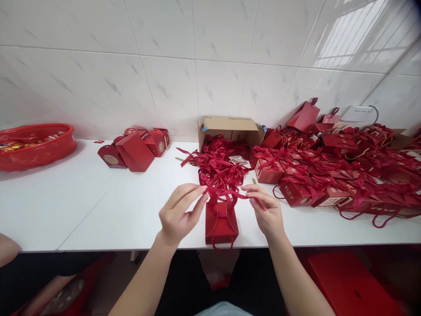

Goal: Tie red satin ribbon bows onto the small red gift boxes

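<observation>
Way out left of the small red cardboard gift box (222,230), there's a red oval plastic basin (49,151), with gold and red bits showing over its rim. Coming in closer on that same side, a cluster of folded red cardboard boxes (135,152), one with a pale round emblem, sits back towards the tiled wall (167,83).

And here's the left hand (179,215), just left of the gift box, thumb and fingers pinching a shiny red ribbon (226,192)! That strip runs right across above the box, which sits at the near edge of the white worktop (131,210), a red cord loop at its front; whether the ribbon is knotted, I cannot tell. Straight behind the box, an open brown cardboard carton (232,124) with a heap of tangled red ribbons (220,169) spilling from it.

Just right of the box, the right hand (267,208) has the ribbon's other end between thumb and curled fingers. Further right, crowded rows of ribbon-topped red boxes (329,180), and behind those, a white power strip (358,114) by the wall!
</observation>
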### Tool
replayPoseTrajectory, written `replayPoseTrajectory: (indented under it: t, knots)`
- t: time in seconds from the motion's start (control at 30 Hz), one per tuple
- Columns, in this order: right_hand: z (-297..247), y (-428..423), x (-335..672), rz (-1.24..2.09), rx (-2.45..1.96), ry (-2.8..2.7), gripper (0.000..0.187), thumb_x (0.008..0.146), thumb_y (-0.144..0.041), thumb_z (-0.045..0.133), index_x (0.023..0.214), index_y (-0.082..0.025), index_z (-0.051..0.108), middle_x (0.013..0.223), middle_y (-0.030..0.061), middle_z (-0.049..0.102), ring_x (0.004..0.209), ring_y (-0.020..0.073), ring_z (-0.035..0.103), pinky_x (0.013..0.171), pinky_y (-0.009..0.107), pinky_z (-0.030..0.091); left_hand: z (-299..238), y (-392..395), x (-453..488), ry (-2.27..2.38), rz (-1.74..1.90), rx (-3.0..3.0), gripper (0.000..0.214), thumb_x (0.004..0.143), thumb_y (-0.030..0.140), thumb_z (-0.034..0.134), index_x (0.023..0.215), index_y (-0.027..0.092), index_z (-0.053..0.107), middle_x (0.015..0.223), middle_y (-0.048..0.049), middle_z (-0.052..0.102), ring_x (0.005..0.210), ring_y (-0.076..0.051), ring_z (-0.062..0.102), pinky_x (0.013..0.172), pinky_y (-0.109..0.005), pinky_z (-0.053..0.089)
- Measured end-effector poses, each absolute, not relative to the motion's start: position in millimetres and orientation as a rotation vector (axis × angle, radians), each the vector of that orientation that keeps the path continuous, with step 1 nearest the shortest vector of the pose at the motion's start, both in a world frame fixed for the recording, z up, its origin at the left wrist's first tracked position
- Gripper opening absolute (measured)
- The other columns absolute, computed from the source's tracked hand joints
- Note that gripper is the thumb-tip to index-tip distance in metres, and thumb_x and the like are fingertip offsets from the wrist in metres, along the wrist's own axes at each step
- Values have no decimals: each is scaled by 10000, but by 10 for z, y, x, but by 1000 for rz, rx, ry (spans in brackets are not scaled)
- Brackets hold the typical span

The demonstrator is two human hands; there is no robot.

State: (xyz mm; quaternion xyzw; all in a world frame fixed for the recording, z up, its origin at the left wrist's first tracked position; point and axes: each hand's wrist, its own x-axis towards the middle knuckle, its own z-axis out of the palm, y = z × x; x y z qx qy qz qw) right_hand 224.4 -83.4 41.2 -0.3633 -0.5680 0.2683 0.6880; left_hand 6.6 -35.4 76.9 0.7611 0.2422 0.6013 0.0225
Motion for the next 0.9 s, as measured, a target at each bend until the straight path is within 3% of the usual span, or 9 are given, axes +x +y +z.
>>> replayPoseTrajectory:
  t: [0.17,0.43,0.6,0.77,0.9]
  knots:
    - [101,-1042,2545,632,-962,-1037,96,800,-232,632,826,-264,719,928,60,666,939,211,602,842,394,467,599,-389,-203,1185,1985,2078,322,638,95,742,930,218,683,830,-39,644,752,-175,600,685,-297,484]
    - [-309,-1344,2920,644,-1309,-776,161,713,-353,703,791,-212,708,894,62,662,941,241,577,921,422,407,96,-548,-586,1757,1668,1696,197,734,162,620,929,189,616,781,-6,530,712,-144,535,532,-230,361]
    - [-536,-1356,2973,675,-1547,-699,285,689,-421,688,817,-167,689,890,89,686,944,267,598,917,443,420,-322,-474,-696,1856,1406,1681,187,737,175,553,916,201,601,782,1,531,714,-152,544,642,-261,440]
    - [-502,-1307,2914,415,-1643,-819,414,707,-390,634,1063,-179,636,1257,142,556,1178,308,489,970,494,381,-303,-495,-542,1855,1295,1919,192,762,221,557,937,219,637,979,-62,487,948,-231,522,821,-370,456]
    - [-287,-1229,2628,704,-1338,-1066,393,809,-356,573,1187,-250,581,1336,101,510,1248,265,451,1015,456,371,-89,-573,-266,1480,1305,1953,176,815,249,545,981,226,599,1039,-64,514,1049,-227,513,917,-389,431]
